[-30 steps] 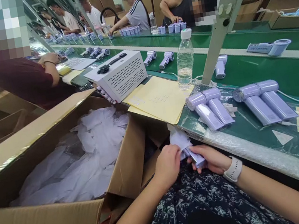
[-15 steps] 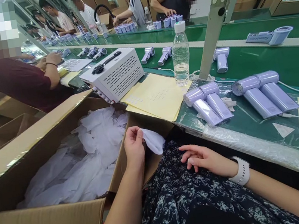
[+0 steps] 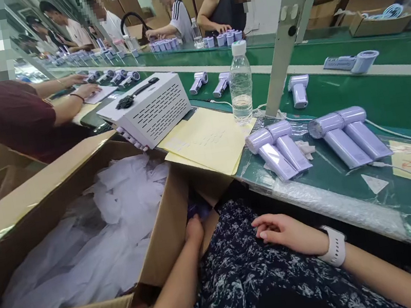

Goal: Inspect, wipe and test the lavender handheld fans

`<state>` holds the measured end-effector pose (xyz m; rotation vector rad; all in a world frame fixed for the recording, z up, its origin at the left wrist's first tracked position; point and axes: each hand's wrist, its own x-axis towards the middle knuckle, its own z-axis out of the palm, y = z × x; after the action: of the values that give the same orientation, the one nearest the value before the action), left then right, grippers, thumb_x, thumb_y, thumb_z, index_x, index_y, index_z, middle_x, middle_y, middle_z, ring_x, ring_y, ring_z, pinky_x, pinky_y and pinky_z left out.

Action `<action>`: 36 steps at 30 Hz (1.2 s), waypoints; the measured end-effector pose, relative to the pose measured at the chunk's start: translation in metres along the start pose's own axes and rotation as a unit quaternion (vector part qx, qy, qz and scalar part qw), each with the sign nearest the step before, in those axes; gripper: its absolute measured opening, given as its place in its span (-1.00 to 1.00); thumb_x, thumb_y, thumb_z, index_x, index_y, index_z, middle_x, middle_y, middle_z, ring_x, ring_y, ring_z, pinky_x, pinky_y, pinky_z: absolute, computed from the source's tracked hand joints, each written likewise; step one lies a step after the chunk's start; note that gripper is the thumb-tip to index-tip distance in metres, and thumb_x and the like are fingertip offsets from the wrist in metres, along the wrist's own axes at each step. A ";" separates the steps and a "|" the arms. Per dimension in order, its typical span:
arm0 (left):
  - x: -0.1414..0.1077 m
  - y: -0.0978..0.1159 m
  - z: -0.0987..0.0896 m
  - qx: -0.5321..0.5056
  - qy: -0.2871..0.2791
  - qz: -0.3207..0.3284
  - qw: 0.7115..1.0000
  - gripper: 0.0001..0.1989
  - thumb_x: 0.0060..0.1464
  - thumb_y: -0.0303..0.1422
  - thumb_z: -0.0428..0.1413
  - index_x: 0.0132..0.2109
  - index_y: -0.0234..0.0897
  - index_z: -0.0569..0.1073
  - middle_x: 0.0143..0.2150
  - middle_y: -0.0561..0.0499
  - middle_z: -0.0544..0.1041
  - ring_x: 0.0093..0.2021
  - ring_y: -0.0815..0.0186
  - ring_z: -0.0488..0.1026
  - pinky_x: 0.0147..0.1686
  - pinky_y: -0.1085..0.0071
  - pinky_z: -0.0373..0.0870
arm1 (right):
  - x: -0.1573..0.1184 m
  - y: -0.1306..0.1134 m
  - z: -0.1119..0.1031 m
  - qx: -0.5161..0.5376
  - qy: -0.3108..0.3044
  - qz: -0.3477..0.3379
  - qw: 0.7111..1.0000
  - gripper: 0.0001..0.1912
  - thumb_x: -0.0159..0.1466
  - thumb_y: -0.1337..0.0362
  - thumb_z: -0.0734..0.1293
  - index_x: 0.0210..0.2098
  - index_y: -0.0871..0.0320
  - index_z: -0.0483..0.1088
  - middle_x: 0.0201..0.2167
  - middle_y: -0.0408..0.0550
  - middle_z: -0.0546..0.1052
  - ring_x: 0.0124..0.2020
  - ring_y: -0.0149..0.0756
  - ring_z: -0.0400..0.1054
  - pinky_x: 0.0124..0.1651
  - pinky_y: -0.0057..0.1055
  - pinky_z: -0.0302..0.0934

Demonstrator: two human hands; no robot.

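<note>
My left hand (image 3: 194,230) is low between the big carton and my lap, its fingers in shadow; something purplish is dimly visible just beyond them, and its grip is hidden. Over my patterned clothing (image 3: 237,258) rests my right hand (image 3: 286,232), fingers loosely curled and apart, holding nothing. The open carton (image 3: 168,227) at the left contains crumpled thin white wrapping (image 3: 124,229). Two lilac hand-held devices (image 3: 279,155) lie side by side on the bench edge, and another pair (image 3: 351,138) lies to their right.
A water bottle (image 3: 240,86) stands by a slanted metal post (image 3: 283,37). Yellow sheets (image 3: 210,137) lie beside a grey metal box (image 3: 155,110). More lilac devices rest on the green belt (image 3: 387,94). Several people work along the line, one in maroon (image 3: 5,118) at the left.
My left hand has gone down beside the carton, and the white piece it held is no longer visible. My right hand has barely moved. The view has shifted slightly.
</note>
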<state>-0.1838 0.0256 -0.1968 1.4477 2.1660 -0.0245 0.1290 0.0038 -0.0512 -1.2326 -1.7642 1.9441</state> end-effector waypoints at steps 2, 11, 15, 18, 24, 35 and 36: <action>0.002 0.002 0.000 -0.006 -0.023 0.008 1.000 -0.65 0.28 -0.23 0.15 0.13 -0.30 0.44 0.09 -0.14 0.51 0.01 0.16 0.52 -0.02 0.10 0.54 | -0.018 -0.021 -0.009 -0.044 0.008 -0.019 0.999 -0.58 0.26 0.18 0.39 0.08 0.18 0.48 -0.08 0.07 0.59 -0.17 -0.17 0.48 -0.04 -0.21 0.36; -0.012 0.042 -0.006 -0.050 -0.066 0.108 0.991 -0.76 0.31 -0.39 0.00 0.00 -0.38 0.51 0.03 -0.20 0.56 0.11 0.11 0.50 0.16 0.10 0.39 | -0.066 -0.064 -0.150 -0.374 0.566 0.083 0.730 -0.68 0.30 0.08 0.32 -0.20 0.19 0.56 -0.01 0.26 0.51 0.06 0.16 0.38 0.09 0.06 0.26; -0.034 0.060 -0.037 -0.075 -0.104 0.168 0.977 -0.70 0.18 -0.35 0.02 -0.01 -0.30 0.54 0.02 -0.22 0.59 0.11 0.02 0.52 0.18 0.18 0.35 | -0.055 -0.038 -0.181 -0.405 0.538 0.115 0.730 -0.56 0.12 0.06 0.46 -0.15 0.29 0.57 0.01 0.37 0.45 0.07 0.31 0.35 0.07 0.13 0.27; -0.066 0.083 -0.081 -0.118 -0.170 0.244 0.947 -0.67 0.12 -0.18 0.15 0.01 -0.12 0.57 0.06 -0.07 0.61 0.10 0.08 0.53 0.18 0.25 0.36 | -0.060 -0.035 -0.170 -0.406 0.533 0.093 0.736 -0.53 0.15 0.07 0.42 -0.08 0.29 0.57 0.04 0.34 0.44 0.09 0.27 0.36 0.10 0.09 0.28; -0.140 0.184 -0.118 -0.520 -0.269 0.377 0.717 -0.45 0.14 0.07 0.17 0.17 -0.10 0.51 0.14 -0.17 0.55 0.11 0.06 0.49 0.19 0.13 0.37 | -0.065 -0.058 -0.077 -0.329 0.527 -0.096 0.778 -0.44 0.18 -0.07 0.44 0.06 0.14 0.54 0.40 0.23 0.17 0.33 0.29 0.16 0.32 0.17 0.13; -0.142 0.222 -0.095 -0.724 -0.271 0.219 0.595 -0.32 -0.19 0.27 0.27 -0.26 -0.31 0.64 -0.05 -0.22 0.67 -0.08 0.00 0.63 -0.05 0.16 0.59 | -0.114 -0.036 -0.106 -0.284 0.511 -0.058 0.809 -0.64 0.41 0.05 0.20 -0.19 0.10 0.56 -0.12 0.15 0.62 -0.06 0.06 0.50 0.04 0.07 0.36; -0.140 0.220 -0.099 -0.728 -0.258 0.226 0.594 -0.31 -0.22 0.29 0.27 -0.26 -0.28 0.64 -0.05 -0.20 0.68 -0.08 -0.01 0.63 -0.07 0.17 0.60 | -0.117 -0.029 -0.126 -0.331 0.559 -0.025 0.760 -0.67 0.38 0.09 0.21 -0.26 0.14 0.53 -0.12 0.21 0.60 -0.01 0.14 0.46 0.07 0.15 0.31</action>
<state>0.0052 0.0288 0.0083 0.6642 0.6402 1.0896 0.2795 0.0210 0.0344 -1.8990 -1.6481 0.1779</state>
